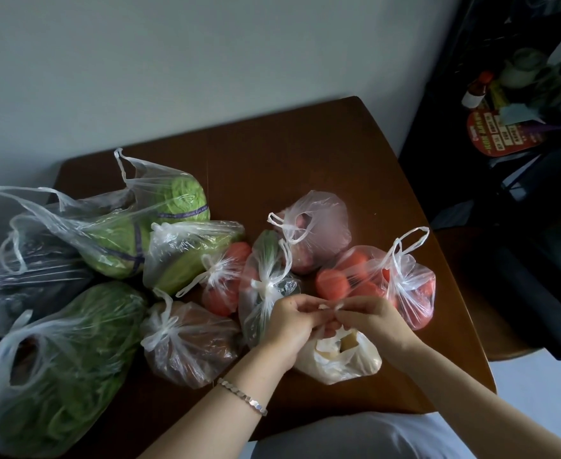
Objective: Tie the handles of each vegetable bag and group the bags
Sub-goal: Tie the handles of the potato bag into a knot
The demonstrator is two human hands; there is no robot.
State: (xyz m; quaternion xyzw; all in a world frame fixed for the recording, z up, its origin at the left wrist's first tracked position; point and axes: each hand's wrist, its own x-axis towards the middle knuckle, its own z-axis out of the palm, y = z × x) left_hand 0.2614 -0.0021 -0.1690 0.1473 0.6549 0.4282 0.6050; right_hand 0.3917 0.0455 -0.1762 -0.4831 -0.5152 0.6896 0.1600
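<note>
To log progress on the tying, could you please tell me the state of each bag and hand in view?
pale bag, untied, handles in both hands
left hand, pinching a handle
right hand, pinching a handle
brown bag, tied
small tomato bag, tied
cabbage bag, untied
leafy greens bag, untied

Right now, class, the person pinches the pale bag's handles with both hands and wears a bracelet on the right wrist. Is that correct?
Not quite. The bracelet is on the left wrist, not the right; the head view shows it. The rest stands: the left hand and right hand both pinch the handles of the pale bag.
</note>
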